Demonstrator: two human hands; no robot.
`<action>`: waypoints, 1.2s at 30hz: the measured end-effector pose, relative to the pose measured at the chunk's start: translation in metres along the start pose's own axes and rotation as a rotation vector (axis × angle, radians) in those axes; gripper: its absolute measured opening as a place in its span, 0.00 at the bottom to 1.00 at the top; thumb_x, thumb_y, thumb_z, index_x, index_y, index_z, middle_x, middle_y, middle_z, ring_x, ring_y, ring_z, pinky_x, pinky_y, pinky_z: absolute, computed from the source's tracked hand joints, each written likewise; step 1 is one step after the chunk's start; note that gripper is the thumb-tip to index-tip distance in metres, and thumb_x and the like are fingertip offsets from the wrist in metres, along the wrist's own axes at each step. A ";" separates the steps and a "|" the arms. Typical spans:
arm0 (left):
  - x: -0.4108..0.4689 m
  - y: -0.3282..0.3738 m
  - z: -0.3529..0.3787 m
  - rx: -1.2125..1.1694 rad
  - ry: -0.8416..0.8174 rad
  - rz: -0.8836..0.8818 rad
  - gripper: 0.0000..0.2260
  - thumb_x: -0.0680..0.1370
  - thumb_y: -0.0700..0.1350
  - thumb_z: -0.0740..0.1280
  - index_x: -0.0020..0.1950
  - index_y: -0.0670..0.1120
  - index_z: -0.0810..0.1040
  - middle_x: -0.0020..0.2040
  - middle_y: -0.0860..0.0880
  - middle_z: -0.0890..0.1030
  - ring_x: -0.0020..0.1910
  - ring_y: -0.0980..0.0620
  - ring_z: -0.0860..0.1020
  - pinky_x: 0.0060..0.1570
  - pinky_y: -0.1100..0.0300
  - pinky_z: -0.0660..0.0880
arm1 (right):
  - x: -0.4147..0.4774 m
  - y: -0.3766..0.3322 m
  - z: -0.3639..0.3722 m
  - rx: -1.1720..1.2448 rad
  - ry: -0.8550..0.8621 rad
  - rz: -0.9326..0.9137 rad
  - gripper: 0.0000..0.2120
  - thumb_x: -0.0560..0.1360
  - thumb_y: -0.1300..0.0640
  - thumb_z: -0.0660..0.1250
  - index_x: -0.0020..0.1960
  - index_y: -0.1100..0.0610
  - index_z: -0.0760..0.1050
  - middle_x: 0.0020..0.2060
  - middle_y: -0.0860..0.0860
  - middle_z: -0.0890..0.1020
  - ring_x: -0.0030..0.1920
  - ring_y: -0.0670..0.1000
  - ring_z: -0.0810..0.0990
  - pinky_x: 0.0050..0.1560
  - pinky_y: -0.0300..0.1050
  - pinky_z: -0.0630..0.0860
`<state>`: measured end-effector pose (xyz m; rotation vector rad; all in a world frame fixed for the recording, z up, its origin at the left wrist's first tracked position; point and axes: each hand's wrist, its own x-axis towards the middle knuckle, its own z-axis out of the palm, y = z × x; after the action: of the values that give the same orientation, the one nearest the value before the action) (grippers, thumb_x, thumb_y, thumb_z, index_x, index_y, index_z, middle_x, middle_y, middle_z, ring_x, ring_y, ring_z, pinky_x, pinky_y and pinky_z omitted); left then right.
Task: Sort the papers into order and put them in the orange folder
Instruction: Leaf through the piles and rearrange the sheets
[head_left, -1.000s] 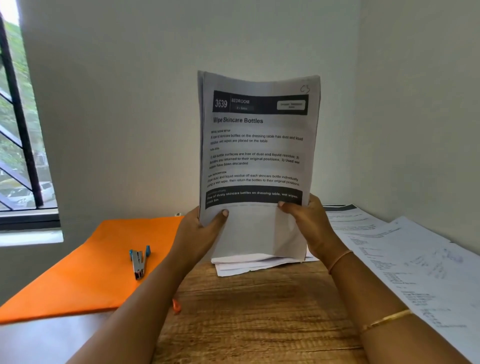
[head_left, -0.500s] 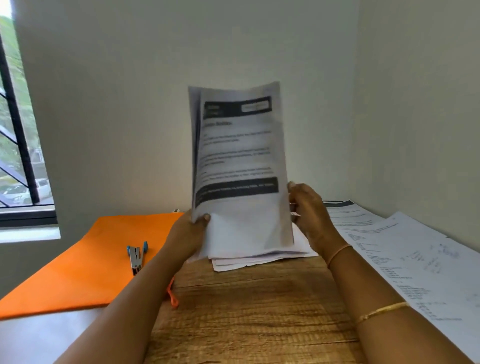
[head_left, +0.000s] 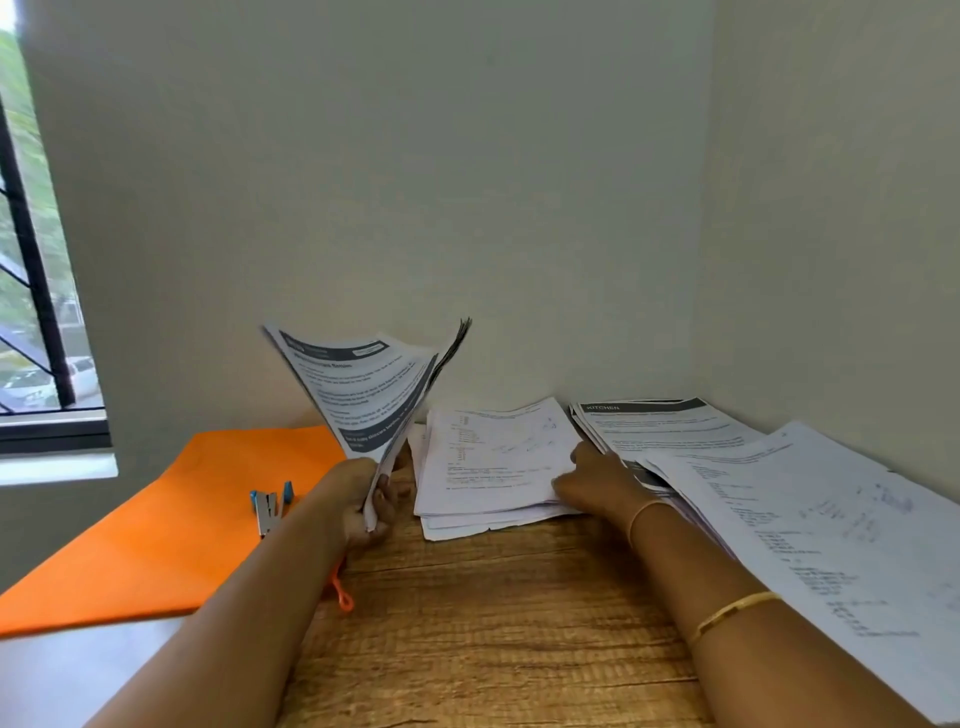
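Observation:
My left hand grips the bottom edge of a bundle of printed papers, which tilts up and to the left above the table. The orange folder lies flat and closed at the left. My right hand rests on the right edge of a middle paper stack lying on the wooden table; its fingers reach toward the stack, and whether they pinch a sheet is hidden. More papers with a dark "KITCHEN" header lie behind that hand.
A blue and silver stapler sits on the folder's right part. An orange cord loop hangs from the folder near my left forearm. A large spread of sheets covers the table's right side. Walls close in behind and right; a window is left.
My right hand let go of the held bundle and dropped onto the middle stack. My left hand alone lowered the bundle and tilted it left. The camera view dipped.

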<state>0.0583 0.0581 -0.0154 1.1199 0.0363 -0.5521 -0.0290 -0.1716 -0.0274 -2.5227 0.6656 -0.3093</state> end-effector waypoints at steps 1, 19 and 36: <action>0.000 0.000 0.001 -0.007 0.000 0.002 0.13 0.82 0.38 0.49 0.45 0.43 0.72 0.25 0.50 0.67 0.14 0.59 0.66 0.14 0.73 0.62 | 0.001 0.001 0.001 -0.012 -0.003 0.003 0.25 0.75 0.54 0.60 0.71 0.57 0.61 0.68 0.61 0.65 0.68 0.60 0.66 0.67 0.50 0.67; 0.004 -0.003 0.004 0.000 -0.012 0.002 0.12 0.82 0.40 0.51 0.47 0.42 0.73 0.27 0.50 0.68 0.15 0.60 0.65 0.13 0.72 0.61 | 0.016 0.003 -0.007 0.214 0.038 -0.044 0.26 0.75 0.60 0.61 0.71 0.60 0.62 0.64 0.58 0.72 0.60 0.56 0.72 0.54 0.43 0.68; 0.004 -0.006 0.010 0.118 0.037 0.032 0.10 0.81 0.39 0.53 0.50 0.42 0.75 0.23 0.50 0.68 0.15 0.60 0.65 0.14 0.73 0.62 | 0.005 -0.009 -0.011 0.841 -0.079 0.204 0.12 0.73 0.73 0.58 0.53 0.63 0.71 0.44 0.59 0.74 0.46 0.58 0.73 0.43 0.48 0.75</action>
<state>0.0565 0.0465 -0.0170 1.2437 0.0182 -0.5099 -0.0246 -0.1718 -0.0129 -1.6462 0.5909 -0.3266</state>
